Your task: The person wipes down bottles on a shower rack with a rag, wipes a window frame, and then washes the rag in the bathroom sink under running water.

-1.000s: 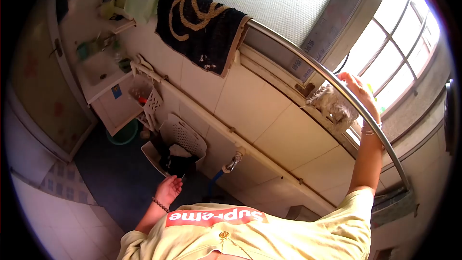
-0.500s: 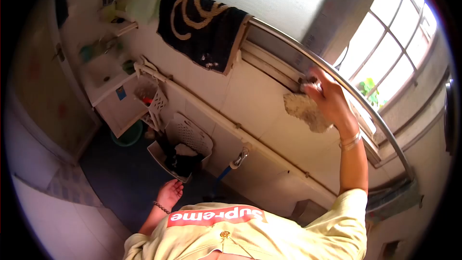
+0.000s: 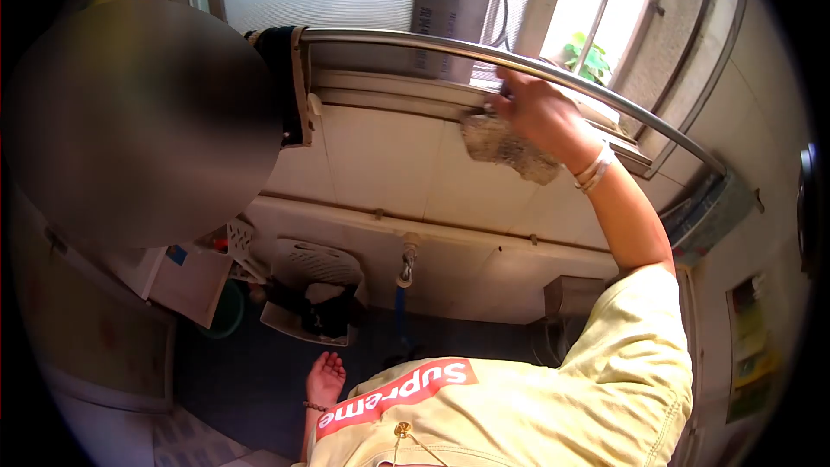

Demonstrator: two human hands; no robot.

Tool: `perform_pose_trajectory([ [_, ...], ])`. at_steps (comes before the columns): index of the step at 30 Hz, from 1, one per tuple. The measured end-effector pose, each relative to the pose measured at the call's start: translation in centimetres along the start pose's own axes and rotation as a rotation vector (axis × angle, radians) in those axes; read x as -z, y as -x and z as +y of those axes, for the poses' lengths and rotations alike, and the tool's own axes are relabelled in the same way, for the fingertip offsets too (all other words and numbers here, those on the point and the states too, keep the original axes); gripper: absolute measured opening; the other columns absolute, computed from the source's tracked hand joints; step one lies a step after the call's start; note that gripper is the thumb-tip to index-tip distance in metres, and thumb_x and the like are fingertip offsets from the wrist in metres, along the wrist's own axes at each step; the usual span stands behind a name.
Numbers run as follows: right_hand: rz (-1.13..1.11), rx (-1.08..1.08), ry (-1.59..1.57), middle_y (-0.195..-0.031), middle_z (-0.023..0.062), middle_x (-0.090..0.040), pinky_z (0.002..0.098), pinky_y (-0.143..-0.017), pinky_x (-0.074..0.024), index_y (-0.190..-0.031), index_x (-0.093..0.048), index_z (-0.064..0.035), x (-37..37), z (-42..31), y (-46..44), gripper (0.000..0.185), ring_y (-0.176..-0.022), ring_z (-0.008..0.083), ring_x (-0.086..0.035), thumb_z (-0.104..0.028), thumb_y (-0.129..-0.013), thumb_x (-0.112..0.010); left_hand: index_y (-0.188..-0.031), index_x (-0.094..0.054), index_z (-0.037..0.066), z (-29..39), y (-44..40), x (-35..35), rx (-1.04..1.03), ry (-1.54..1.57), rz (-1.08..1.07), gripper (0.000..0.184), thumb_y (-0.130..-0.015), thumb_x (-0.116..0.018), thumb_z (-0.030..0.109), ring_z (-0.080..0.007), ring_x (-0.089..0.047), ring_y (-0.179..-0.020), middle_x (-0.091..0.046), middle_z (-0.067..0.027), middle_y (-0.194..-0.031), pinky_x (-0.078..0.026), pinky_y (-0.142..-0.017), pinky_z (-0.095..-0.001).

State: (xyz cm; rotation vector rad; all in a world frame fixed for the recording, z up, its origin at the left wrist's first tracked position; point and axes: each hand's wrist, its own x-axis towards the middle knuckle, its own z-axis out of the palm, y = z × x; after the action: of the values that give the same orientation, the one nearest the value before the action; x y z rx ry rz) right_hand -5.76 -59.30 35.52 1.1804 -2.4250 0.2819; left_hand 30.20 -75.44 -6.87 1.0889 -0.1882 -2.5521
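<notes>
My right hand (image 3: pixel 543 117) is closed on a shaggy, dirty grey-beige cloth (image 3: pixel 506 149), raised at the window sill (image 3: pixel 380 91). A curved metal rail (image 3: pixel 415 39) passes just above and across the fingertips. The cloth hangs down from the hand in front of the wall tiles. Low at my side, my left hand (image 3: pixel 326 378) holds nothing, with its fingers apart and slightly bent. It is below a white basket (image 3: pixel 320 264) with dark and light cloths in it.
A large round blur covers the left side. Part of a dark towel (image 3: pixel 285 86) hangs on the rail. Below are a tap (image 3: pixel 408 264) with a blue hose and a green basin (image 3: pixel 226 310). A green plant (image 3: pixel 588 59) shows beyond the open window.
The view has turned to the right. My right hand has come back from beyond the rail, bringing the cloth to the near edge of the sill. A round blur now hides the left side.
</notes>
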Motion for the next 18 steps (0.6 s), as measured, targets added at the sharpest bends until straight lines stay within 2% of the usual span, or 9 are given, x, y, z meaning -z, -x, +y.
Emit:
perform_pose_trajectory([
  [2,0.029,-0.024,0.021,-0.078,0.0211,-0.057,0.0375,-0.059,-0.0446,-0.107,-0.043,0.0001,1.4,2.0,2.3,0.041,-0.069,0.0306,-0.057,-0.027,-0.078,-0.05,-0.084,-0.053,0.009,0.1,-0.1,-0.2,0.016,-0.011,-0.009,0.01,-0.076,-0.053,0.015,-0.0175,-0.053,-0.07,-0.057,-0.005,-0.078,-0.042,-0.06,-0.0293],
  [4,0.036,-0.157,0.129,-0.078,0.0215,-0.056,0.0389,-0.062,-0.0447,-0.105,-0.044,0.0005,2.2,4.5,4.5,0.038,-0.072,0.0329,-0.056,-0.026,-0.078,-0.049,-0.083,-0.053,0.009,0.2,-0.5,-0.5,0.031,-0.019,-0.023,0.01,-0.076,-0.053,0.015,-0.0172,-0.054,-0.069,-0.058,-0.0049,-0.077,-0.042,-0.06,-0.0293],
  [5,0.11,-0.115,0.145,-0.077,0.0217,-0.056,0.0389,-0.063,-0.0447,-0.104,-0.045,0.0017,2.2,6.6,5.6,0.039,-0.072,0.0335,-0.056,-0.027,-0.077,-0.05,-0.083,-0.054,0.009,0.5,-0.9,-0.5,0.05,-0.043,-0.052,0.009,-0.076,-0.053,0.015,-0.017,-0.054,-0.069,-0.058,-0.0047,-0.077,-0.042,-0.06,-0.0292],
  [10,0.155,-0.363,0.263,-0.087,0.0227,-0.055,0.0381,-0.068,-0.0439,-0.103,-0.044,0.0009,4.3,13.8,10.4,0.042,-0.081,0.0342,-0.054,-0.027,-0.072,-0.055,-0.081,-0.054,0.009,1.0,-1.3,-2.9,0.067,-0.122,-0.084,0.008,-0.076,-0.053,0.015,-0.0164,-0.054,-0.07,-0.058,-0.0041,-0.078,-0.043,-0.06,-0.0286],
  [13,0.165,-0.517,0.258,-0.088,0.0236,-0.054,0.0395,-0.069,-0.0427,-0.1,-0.043,-0.003,4.6,17.5,12.5,0.039,-0.084,0.0363,-0.052,-0.024,-0.07,-0.055,-0.084,-0.053,0.008,1.0,-0.9,-4.3,0.06,-0.183,-0.092,0.01,-0.078,-0.051,0.016,-0.0177,-0.055,-0.072,-0.058,-0.005,-0.078,-0.043,-0.06,-0.0285],
  [15,0.165,-0.481,0.217,-0.089,0.0239,-0.053,0.0405,-0.069,-0.0423,-0.102,-0.041,-0.0073,4.8,17.0,13.2,0.038,-0.085,0.037,-0.051,-0.024,-0.071,-0.055,-0.086,-0.053,0.009,1.2,-1.4,-4.1,0.067,-0.183,-0.136,0.011,-0.078,-0.051,0.016,-0.0188,-0.055,-0.072,-0.058,-0.0057,-0.08,-0.044,-0.059,-0.0286],
  [16,0.171,-0.445,0.233,-0.089,0.0243,-0.053,0.0407,-0.07,-0.042,-0.105,-0.04,-0.0061,4.4,16.9,13.5,0.04,-0.086,0.0379,-0.05,-0.023,-0.072,-0.054,-0.087,-0.053,0.009,1.4,-1.5,-3.9,0.069,-0.174,-0.152,0.011,-0.078,-0.051,0.015,-0.0189,-0.055,-0.073,-0.058,-0.0058,-0.08,-0.045,-0.059,-0.0286],
  [18,0.196,-0.358,0.172,-0.1,0.0249,-0.05,0.0378,-0.076,-0.04,-0.11,-0.038,0.0021,2.8,18.2,14.1,0.048,-0.095,0.0356,-0.048,-0.025,-0.074,-0.053,-0.088,-0.052,0.009,1.8,-0.8,-3.5,0.061,-0.166,-0.132,0.012,-0.078,-0.051,0.016,-0.0189,-0.056,-0.072,-0.058,-0.0061,-0.08,-0.045,-0.058,-0.0289],
])
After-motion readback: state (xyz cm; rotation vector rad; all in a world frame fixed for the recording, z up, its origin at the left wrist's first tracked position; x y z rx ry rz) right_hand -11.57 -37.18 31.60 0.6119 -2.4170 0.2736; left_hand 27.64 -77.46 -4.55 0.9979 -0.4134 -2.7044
